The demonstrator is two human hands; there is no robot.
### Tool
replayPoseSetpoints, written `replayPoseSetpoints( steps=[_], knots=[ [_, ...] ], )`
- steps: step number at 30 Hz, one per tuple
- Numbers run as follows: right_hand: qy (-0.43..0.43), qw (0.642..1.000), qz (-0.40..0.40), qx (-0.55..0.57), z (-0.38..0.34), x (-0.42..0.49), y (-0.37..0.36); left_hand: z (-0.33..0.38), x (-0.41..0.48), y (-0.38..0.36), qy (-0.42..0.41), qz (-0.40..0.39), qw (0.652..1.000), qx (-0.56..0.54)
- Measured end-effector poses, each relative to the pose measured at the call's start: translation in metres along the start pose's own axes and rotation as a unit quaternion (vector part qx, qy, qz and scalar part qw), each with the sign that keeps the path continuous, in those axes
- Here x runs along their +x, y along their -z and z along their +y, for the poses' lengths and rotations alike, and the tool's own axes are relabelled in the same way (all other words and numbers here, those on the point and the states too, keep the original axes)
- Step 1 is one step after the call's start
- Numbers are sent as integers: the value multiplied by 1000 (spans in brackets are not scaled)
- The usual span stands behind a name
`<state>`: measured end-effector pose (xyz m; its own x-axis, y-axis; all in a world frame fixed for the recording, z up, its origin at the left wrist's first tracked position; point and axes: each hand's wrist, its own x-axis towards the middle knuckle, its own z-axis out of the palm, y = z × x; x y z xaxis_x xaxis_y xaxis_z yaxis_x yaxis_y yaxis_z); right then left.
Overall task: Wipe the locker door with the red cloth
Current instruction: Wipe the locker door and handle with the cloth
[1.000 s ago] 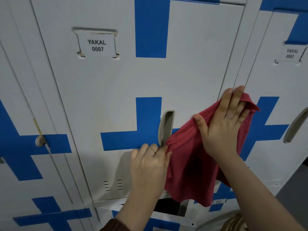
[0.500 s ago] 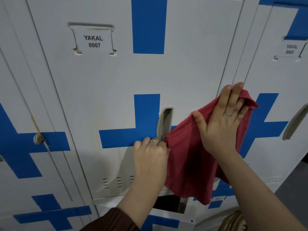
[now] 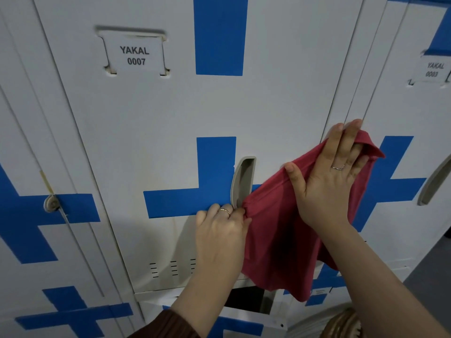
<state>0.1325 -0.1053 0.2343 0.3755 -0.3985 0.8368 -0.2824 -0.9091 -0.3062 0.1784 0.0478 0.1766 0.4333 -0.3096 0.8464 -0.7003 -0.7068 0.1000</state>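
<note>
My right hand [image 3: 327,184] lies flat, fingers straight & a bit fanned. Its palm presses the thin, soft red cloth [image 3: 275,235] against the white sheet-metal locker door [image 3: 151,132] w/ blue tape crosses. That spot is approx 3 o'clock from the grey recessed handle [image 3: 242,181], over the door's rt edge. My left hand [image 3: 219,237] sits at 6 o'clock of that handle, fingers curled & pinching the cloth's bunched left corner; I can't see the fingertips themselves. So the cloth is drawn btwn both hands on the lower-rt part of the door, w/ its loose bottom hanging free toward 5 o'clock, past the door's lower edge. Handling, as I judge it: v. light, limp, no stiffness. It'll prob ruck up under a sideways push unless spread flat, and should slide easily on painted metal while gripping skin ok. Not fragile. Best hold imo is a flat palm on the middle of the fabric, maybe folded into a pad, since the corner pinch only tensions it & wipes nothing. Snag risks:
- the handle's lip at 9 o'clock of the cloth
- the label holder reading YAKAL 0007 [image 3: 135,56] at 11 o'clock
- the vent slots [image 3: 173,268] at 7 o'clock

How much of the door is done, can't tell.
</note>
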Motion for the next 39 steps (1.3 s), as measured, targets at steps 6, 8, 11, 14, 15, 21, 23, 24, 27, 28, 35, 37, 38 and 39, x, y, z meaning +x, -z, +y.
replayPoseSetpoints(
  steps=[6, 8, 11, 14, 15, 21, 23, 24, 27, 28, 35, 37, 38, 39],
  knots=[
    [0, 1000, 0, 4, 0, 0, 0, 1, -4, 2, 7, 9, 1000, -12],
    [1, 1000, 2, 5, 0, 0, 0, 2, -5, -1, 0, -4, 1000, 7],
    [1, 1000, 4, 5, 0, 0, 0, 5, -9, -7, -6, -20, 999, 39],
    [0, 1000, 2, 5, 0, 0, 0, 5, -5, -6, 3, -18, 999, 30],
    [0, 1000, 1, 5, 0, 0, 0, 5, -4, -4, 6, -14, 1000, 22],
    [-2, 1000, -4, 5, 1, -1, 1, 6, -3, 2, 22, -12, 1000, -3],
    [-2, 1000, -4, 7, 1, -1, 1, 5, -5, 2, 23, -13, 1000, -16],
    [-2, 1000, -4, 8, 1, -1, 1, 4, -6, 2, 22, -16, 999, -24],
    [-1, 1000, -3, 10, 0, -1, 0, 4, -6, 5, 30, -26, 998, -44],
    [0, 1000, -2, 9, 0, -1, 1, 5, -5, 6, 36, -28, 998, -46],
    [-2, 1000, 0, 6, 1, -1, 0, 12, -1, 2, 67, -30, 997, -25],
    [-3, 1000, -1, 6, 1, -1, 0, 11, -2, 2, 58, -39, 997, -25],
    [-3, 1000, -2, 5, 1, -1, 0, 10, -3, 1, 48, -35, 998, -26],
    [-3, 1000, -2, 5, 1, -1, 0, 9, -3, 2, 42, -34, 998, -27]
  ],
)
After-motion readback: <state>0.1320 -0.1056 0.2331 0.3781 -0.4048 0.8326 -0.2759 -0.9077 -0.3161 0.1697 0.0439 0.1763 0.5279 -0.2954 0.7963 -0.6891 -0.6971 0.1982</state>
